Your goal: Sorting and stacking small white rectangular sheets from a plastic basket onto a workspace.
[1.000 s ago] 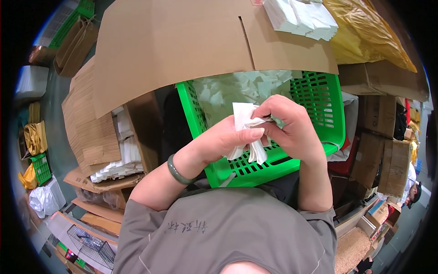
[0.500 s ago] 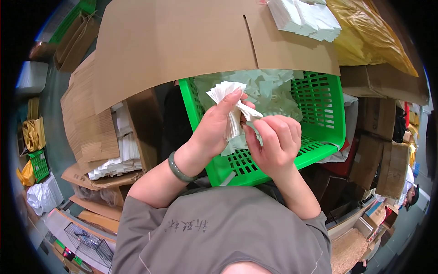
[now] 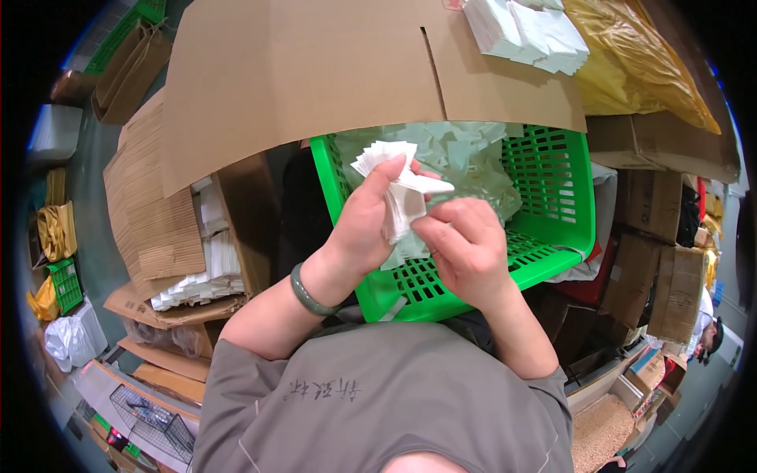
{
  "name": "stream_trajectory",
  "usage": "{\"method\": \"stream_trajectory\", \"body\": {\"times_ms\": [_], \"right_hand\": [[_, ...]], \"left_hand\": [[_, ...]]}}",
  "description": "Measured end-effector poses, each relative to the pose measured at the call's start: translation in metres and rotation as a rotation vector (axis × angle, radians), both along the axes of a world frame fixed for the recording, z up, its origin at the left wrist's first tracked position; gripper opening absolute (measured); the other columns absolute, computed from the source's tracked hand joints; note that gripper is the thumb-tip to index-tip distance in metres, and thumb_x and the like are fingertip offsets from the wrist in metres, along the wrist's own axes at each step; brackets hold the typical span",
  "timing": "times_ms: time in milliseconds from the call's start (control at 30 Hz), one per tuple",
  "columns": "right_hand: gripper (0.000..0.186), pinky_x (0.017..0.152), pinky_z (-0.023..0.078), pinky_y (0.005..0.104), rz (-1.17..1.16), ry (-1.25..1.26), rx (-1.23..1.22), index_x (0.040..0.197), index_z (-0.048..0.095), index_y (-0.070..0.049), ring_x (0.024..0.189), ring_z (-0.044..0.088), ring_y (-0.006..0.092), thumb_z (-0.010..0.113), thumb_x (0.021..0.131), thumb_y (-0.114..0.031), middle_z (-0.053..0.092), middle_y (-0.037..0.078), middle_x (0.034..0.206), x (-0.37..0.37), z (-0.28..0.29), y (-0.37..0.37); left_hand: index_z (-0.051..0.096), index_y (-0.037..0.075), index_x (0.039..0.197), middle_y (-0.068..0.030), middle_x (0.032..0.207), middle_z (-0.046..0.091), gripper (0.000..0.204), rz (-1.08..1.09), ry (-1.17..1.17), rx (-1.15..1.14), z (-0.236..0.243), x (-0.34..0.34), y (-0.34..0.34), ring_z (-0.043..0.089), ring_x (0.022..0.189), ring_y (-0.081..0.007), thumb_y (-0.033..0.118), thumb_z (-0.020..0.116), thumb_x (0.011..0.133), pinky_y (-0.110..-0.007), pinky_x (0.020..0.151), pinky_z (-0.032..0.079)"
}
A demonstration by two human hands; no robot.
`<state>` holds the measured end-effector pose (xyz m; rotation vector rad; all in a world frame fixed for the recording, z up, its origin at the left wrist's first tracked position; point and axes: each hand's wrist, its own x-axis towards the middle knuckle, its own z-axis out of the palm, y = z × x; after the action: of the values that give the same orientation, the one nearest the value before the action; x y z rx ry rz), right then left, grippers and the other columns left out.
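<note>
A fanned stack of thin white paper pieces (image 3: 404, 206), perhaps small paper bags, is in my left hand (image 3: 361, 221), thumb across the front and fingers behind. One folded piece sticks out to the right past those fingers. My right hand (image 3: 471, 246) is closed in a pinch at the lower right edge of the stack; its thumb tip is hidden. Below both hands is a green plastic basket (image 3: 585, 197) with slotted walls, containing many loose pale paper pieces (image 3: 457, 150).
A large cardboard sheet (image 3: 307, 71) covers the area beyond the basket. On it lie white paper stacks (image 3: 524, 35), beside a yellow plastic bag (image 3: 639, 63). To the left, an opened carton (image 3: 256, 213) contains more white stacks. Cardboard boxes (image 3: 678, 292) stand at the right.
My right hand has moved slightly down and left along the stack, away from the folded piece it was pinching. That piece now points freely to the right. My left hand keeps its grip.
</note>
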<state>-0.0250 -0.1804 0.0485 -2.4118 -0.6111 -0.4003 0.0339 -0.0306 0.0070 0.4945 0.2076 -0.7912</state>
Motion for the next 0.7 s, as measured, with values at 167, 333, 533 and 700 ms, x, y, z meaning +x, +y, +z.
{"method": "stream_trajectory", "body": {"times_ms": [167,333,533,700], "right_hand": [[0.027,0.065,0.045,0.0338,-0.052,-0.147,-0.051,0.09,0.065,-0.006,0.074,0.057,0.0233,0.069,0.065,0.001,0.059,0.005,0.084,-0.01,-0.002,0.005],[0.03,0.068,0.046,0.0343,-0.128,-0.315,-0.162,0.094,0.066,-0.007,0.078,0.057,0.0234,0.068,0.065,0.002,0.059,0.006,0.091,-0.006,-0.006,0.007],[0.028,0.073,0.045,0.0339,-0.192,-0.343,-0.279,0.094,0.066,-0.007,0.085,0.057,0.0234,0.065,0.068,0.0,0.058,0.006,0.096,0.002,-0.006,0.009],[0.025,0.074,0.046,0.0347,-0.191,-0.325,-0.318,0.092,0.066,-0.007,0.087,0.057,0.0233,0.064,0.068,-0.003,0.058,0.007,0.098,0.007,-0.002,0.007]], "left_hand": [[0.054,0.008,0.104,-0.0093,0.1,0.062,0.029,0.069,0.039,0.01,-0.006,0.0,0.0,0.061,0.089,-0.0164,0.035,0.045,0.098,-0.031,0.077,0.051],[0.052,0.01,0.104,-0.0054,0.097,0.062,0.03,0.119,0.033,0.081,0.003,0.0,-0.004,0.059,0.088,-0.014,0.039,0.045,0.099,-0.03,0.08,0.048],[0.052,0.009,0.106,-0.0046,0.099,0.061,0.033,0.094,0.007,0.142,0.005,-0.001,-0.005,0.058,0.09,-0.0138,0.04,0.045,0.099,-0.031,0.083,0.047],[0.054,0.008,0.106,-0.0043,0.099,0.06,0.035,0.063,-0.026,0.148,0.0,0.0,-0.003,0.058,0.091,-0.013,0.041,0.044,0.099,-0.03,0.082,0.046]]}}
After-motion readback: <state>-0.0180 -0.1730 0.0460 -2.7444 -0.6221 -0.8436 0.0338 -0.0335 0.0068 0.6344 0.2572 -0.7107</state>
